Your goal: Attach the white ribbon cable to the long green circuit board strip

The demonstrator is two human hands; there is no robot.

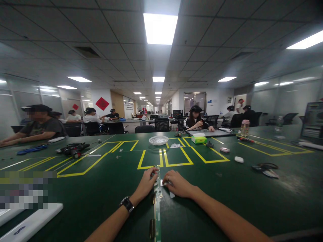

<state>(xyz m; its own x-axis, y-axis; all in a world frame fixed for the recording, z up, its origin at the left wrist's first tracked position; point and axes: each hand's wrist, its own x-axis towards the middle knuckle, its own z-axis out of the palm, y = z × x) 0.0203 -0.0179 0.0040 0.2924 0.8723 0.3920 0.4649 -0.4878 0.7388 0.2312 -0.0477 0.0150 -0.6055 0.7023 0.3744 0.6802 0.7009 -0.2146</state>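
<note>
A long, narrow green circuit board (pixel 157 210) stretches away from me across the green table, with metal parts along it. My left hand (pixel 147 183), with a watch (pixel 126 204) on the wrist, has its fingers closed on the board's far end. Just right of the board, my right hand (pixel 176 183) is curled with its fingertips pinched close to the board's edge. Something small and pale shows at those fingertips, too small to name. Beneath the right hand a small white piece (pixel 172 194) sticks out.
Yellow tape outlines (pixel 176 164) mark the green tabletop (pixel 101 195). Ahead is a white round basket (pixel 158 140), beside a green tissue pack (pixel 199 138). White panels (pixel 37 222) lie front left, black tools (pixel 74 149) farther back. A person (pixel 195 121) sits across the table.
</note>
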